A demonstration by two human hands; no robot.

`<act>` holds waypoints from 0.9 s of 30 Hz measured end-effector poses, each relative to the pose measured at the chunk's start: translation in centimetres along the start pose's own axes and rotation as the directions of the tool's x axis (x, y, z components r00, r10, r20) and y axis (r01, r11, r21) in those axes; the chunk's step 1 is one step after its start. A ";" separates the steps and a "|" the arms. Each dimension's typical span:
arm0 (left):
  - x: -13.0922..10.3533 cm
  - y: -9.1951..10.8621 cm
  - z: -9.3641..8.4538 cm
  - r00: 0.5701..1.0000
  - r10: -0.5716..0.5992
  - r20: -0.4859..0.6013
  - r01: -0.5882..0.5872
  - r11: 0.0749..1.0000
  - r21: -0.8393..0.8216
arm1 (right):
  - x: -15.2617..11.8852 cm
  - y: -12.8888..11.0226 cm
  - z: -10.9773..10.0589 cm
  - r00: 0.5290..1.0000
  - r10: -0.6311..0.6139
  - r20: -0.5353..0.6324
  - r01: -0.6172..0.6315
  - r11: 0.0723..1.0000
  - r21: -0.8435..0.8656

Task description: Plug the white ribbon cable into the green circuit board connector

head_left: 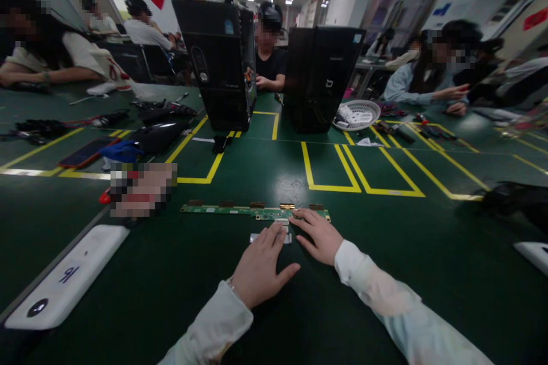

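Observation:
A long, narrow green circuit board [231, 210] lies crosswise on the dark green table [171, 274], with several brownish tabs along its far edge. My right hand [319, 235] rests its fingertips at the board's right part, fingers spread. My left hand [264, 265] lies flat just nearer to me, thumb apart, its fingertips over a small pale connector or cable piece [281, 221] below the board. A small silvery piece [254, 237] shows beside and partly under the left fingers. Neither hand has anything gripped in it.
Two black computer towers [214, 63] [325, 80] stand across the table, a person [272, 63] behind them. A white basket [357, 115] is right of them. A white device [68, 276], a phone [88, 151] and dark cables [38, 130] lie left. Yellow tape marks the table.

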State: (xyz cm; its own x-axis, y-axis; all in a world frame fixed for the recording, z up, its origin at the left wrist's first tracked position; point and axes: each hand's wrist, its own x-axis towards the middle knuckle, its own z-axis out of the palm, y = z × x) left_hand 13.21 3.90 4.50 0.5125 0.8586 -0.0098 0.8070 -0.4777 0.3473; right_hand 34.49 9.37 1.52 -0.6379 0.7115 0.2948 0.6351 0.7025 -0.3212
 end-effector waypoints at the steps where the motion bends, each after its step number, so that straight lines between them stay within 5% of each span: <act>1: 0.0 0.0 0.0 1.000 0.000 0.002 0.000 1.000 -0.004 | 0.0 0.0 0.0 1.000 0.002 0.000 -0.002 1.000 0.000; 9: 0.0 0.0 0.1 1.000 -0.010 -0.004 0.010 1.000 -0.023 | 0.1 -0.1 -0.1 1.000 -0.009 0.005 0.009 1.000 -0.010; 21: 0.2 -0.7 0.2 0.986 0.051 -0.162 -0.055 0.998 -0.025 | 0.0 0.4 0.7 0.999 -0.041 -0.034 0.039 0.998 -0.049; 27: -1.6 -2.9 -1.3 0.963 -0.128 -0.236 0.126 0.992 -0.026 | -0.2 0.5 0.8 0.999 -0.035 -0.023 0.034 0.996 -0.077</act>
State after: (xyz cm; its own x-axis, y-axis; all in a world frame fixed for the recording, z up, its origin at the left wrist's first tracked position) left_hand 9.69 4.16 4.69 0.3208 0.9322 0.1674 0.8573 -0.3609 0.3671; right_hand 34.58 9.61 0.59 -0.6497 0.6864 0.3268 0.6450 0.7252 -0.2409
